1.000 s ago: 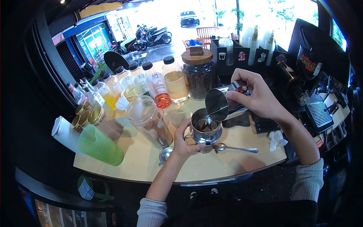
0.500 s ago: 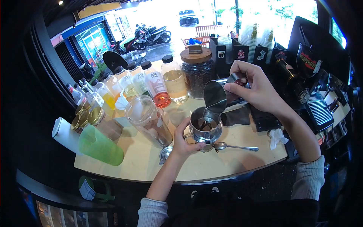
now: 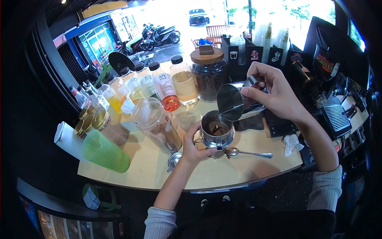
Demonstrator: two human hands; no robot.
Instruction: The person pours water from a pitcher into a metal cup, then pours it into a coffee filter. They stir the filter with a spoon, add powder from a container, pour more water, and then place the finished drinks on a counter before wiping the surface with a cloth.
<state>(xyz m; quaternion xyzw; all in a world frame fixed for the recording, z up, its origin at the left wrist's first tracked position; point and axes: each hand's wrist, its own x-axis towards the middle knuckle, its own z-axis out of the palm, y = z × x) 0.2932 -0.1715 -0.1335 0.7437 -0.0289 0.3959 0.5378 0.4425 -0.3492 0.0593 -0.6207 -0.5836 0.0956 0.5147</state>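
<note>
Filter, a small metal one, stands upright near the middle of the table, in the grasp of the left hand. That hand curls round its side, thumb laid across the low front and the fingers partly hidden behind. Dark pieces and brownish liquid show inside the filter.

Above, the right hand grips the handle of a metal pitcher, thumb on top. The pitcher is tipped, its dark mouth turned toward the filter and its lip over the filter's far right rim; whether the two touch is hard to tell. A thin bright line runs across the mouth.

Just beside the filter, to the right, a spoon lies on the table, with a few dark bits by its bowl. A small metal lid lies on the other side, near the left wrist. Beyond that lid stands a large clear jar with brown contents, and behind the filter is a wooden-lidded jar of dark beans.

Farther left come a row of bottles, gold-lidded jars, a green jug and a white container. Off to the right sits a crumpled tissue; stacked cups rise at the back.
</note>
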